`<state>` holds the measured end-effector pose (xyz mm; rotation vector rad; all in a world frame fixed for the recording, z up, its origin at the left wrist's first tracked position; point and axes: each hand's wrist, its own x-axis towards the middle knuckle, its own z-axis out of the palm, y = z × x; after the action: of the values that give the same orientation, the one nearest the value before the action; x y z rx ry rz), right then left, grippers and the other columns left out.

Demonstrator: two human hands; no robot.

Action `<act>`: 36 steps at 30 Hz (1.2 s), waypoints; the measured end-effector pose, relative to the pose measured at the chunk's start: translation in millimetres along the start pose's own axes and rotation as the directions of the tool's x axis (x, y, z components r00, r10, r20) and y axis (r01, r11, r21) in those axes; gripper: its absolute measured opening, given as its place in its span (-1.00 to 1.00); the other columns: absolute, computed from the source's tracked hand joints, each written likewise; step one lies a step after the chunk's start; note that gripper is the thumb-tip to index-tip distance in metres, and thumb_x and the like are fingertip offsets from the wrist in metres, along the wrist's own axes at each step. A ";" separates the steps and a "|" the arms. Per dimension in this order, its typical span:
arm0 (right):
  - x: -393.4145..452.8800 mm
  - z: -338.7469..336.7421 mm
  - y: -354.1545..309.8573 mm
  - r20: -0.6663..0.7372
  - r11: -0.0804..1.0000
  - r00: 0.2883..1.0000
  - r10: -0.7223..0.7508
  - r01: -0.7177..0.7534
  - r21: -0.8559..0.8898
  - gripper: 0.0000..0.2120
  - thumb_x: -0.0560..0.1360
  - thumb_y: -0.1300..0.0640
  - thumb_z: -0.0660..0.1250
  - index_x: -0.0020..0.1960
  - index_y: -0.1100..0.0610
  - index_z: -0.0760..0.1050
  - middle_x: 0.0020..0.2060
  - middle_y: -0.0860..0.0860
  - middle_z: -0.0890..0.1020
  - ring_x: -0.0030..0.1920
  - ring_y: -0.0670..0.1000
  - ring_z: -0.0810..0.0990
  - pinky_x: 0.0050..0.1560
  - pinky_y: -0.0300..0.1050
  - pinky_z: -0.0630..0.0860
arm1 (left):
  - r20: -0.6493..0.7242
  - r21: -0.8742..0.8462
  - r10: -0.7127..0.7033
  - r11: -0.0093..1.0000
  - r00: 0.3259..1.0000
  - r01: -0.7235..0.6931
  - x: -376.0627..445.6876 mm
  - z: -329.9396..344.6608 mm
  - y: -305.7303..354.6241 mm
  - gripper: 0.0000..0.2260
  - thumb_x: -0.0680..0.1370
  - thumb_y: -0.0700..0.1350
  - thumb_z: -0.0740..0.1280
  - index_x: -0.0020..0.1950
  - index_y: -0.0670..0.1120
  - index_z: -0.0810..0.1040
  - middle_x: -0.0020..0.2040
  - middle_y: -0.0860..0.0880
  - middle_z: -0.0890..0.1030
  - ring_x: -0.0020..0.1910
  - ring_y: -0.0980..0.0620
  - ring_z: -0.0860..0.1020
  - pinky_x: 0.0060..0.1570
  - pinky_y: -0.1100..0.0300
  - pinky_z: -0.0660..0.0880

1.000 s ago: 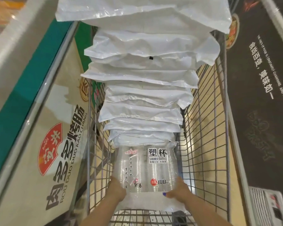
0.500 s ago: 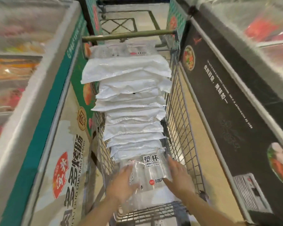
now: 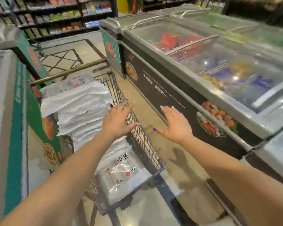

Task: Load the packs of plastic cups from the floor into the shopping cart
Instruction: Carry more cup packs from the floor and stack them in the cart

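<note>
Packs of plastic cups (image 3: 77,110) sat stacked in the shopping cart (image 3: 144,141), filling it from the handle end down to the near end. Nearest pack (image 3: 121,170) was clear plastic with printed characters and a red dot, lying at the cart's near end, below the left forearm. Farthest pack (image 3: 72,84) lay on top by the cart's handle bar (image 3: 69,71), label up. The ones between showed as white crinkled bag ends, overlapping.

Left hand (image 3: 118,121) hovered above the cart's right wire side, palm down, fingers straight and spread, its grip wide open, holding nothing. Right hand (image 3: 175,124) was out over the floor (image 3: 167,154) between cart and freezer, palm down, fingers straight and spread, grip fully open, holding nothing. Hands were apart, thumbs pointing toward each other. Blue nail polish showed on several fingertips.

Cart stood in an aisle between two chest freezers. Right freezer (image 3: 219,75) had a glass lid with red, blue and yellow packets under it, and a black front panel with white text and food pictures. Left freezer (image 3: 11,128) had a green strip and a panel with red badges. Shelves (image 3: 59,15) with goods stood at the far end, blurred. No packs could be seen on the floor in view.
</note>
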<state>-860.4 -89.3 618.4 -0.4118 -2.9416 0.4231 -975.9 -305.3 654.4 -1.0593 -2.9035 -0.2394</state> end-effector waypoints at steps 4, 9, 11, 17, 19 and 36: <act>-45.4 -41.2 38.6 -0.108 0.996 0.990 0.087 -0.085 0.024 -0.10 0.40 -0.35 0.35 0.58 -0.06 0.05 0.55 -0.02 0.19 0.56 0.07 0.11 0.53 0.10 0.12 | -0.042 0.067 0.151 0.987 0.988 -0.148 14.5 -14.0 56.3 -0.20 0.41 0.42 0.22 0.55 0.11 0.08 0.55 -0.05 0.19 0.44 -0.14 0.29 0.36 -0.10 0.29; -135.1 -79.1 98.2 -0.176 0.963 0.949 0.262 -0.269 -0.017 -0.09 0.40 -0.36 0.34 0.58 -0.06 0.02 0.55 -0.02 0.19 0.55 0.06 0.14 0.53 0.10 0.16 | -0.057 0.055 0.392 0.920 0.918 -0.389 9.7 -10.6 159.9 -0.20 0.43 0.38 0.25 0.55 0.05 0.13 0.54 -0.07 0.20 0.44 -0.15 0.29 0.37 -0.06 0.29; -180.2 -91.8 123.1 -0.195 0.940 0.921 0.336 -0.342 0.002 -0.09 0.40 -0.35 0.35 0.59 -0.08 0.01 0.56 -0.03 0.18 0.56 0.07 0.11 0.54 0.10 0.13 | -0.076 0.032 0.462 0.887 0.884 -0.461 -2.2 -1.9 206.2 -0.20 0.41 0.37 0.30 0.54 0.04 0.19 0.52 -0.08 0.25 0.40 -0.16 0.34 0.34 -0.05 0.34; -306.2 -110.2 170.3 -0.216 0.865 0.843 0.493 -0.502 0.014 -0.10 0.42 -0.32 0.34 0.59 -0.07 0.00 0.56 -0.03 0.17 0.55 0.07 0.13 0.53 0.07 0.11 | -0.053 -0.028 0.612 0.789 0.789 -0.613 -57.8 25.6 324.9 -0.21 0.41 0.38 0.29 0.54 0.08 0.17 0.53 -0.05 0.25 0.42 -0.12 0.32 0.31 -0.06 0.37; -351.3 -111.2 183.4 -0.235 0.823 0.797 0.556 -0.568 0.020 -0.11 0.42 -0.33 0.33 0.59 -0.07 0.01 0.56 -0.03 0.18 0.55 0.07 0.12 0.53 0.08 0.12 | -0.033 -0.069 0.666 0.742 0.745 -0.667 -79.9 37.8 362.5 -0.21 0.41 0.37 0.30 0.54 0.08 0.17 0.54 -0.04 0.23 0.44 -0.11 0.31 0.33 -0.05 0.35; -610.3 -59.1 269.5 -0.183 0.192 0.164 0.969 -0.971 0.145 -0.10 0.41 -0.31 0.36 0.59 -0.05 0.03 0.56 0.00 0.18 0.55 0.11 0.12 0.54 0.04 0.09 | 0.152 -0.224 0.959 0.270 0.240 -0.936 -159.4 146.0 587.0 -0.28 0.48 0.33 0.26 0.55 0.09 0.13 0.56 0.02 0.16 0.46 -0.09 0.27 0.40 -0.07 0.28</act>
<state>-201.8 -0.9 534.4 -2.2235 -1.9490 0.3985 -474.3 59.4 572.2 -2.7825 -1.7466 -0.1459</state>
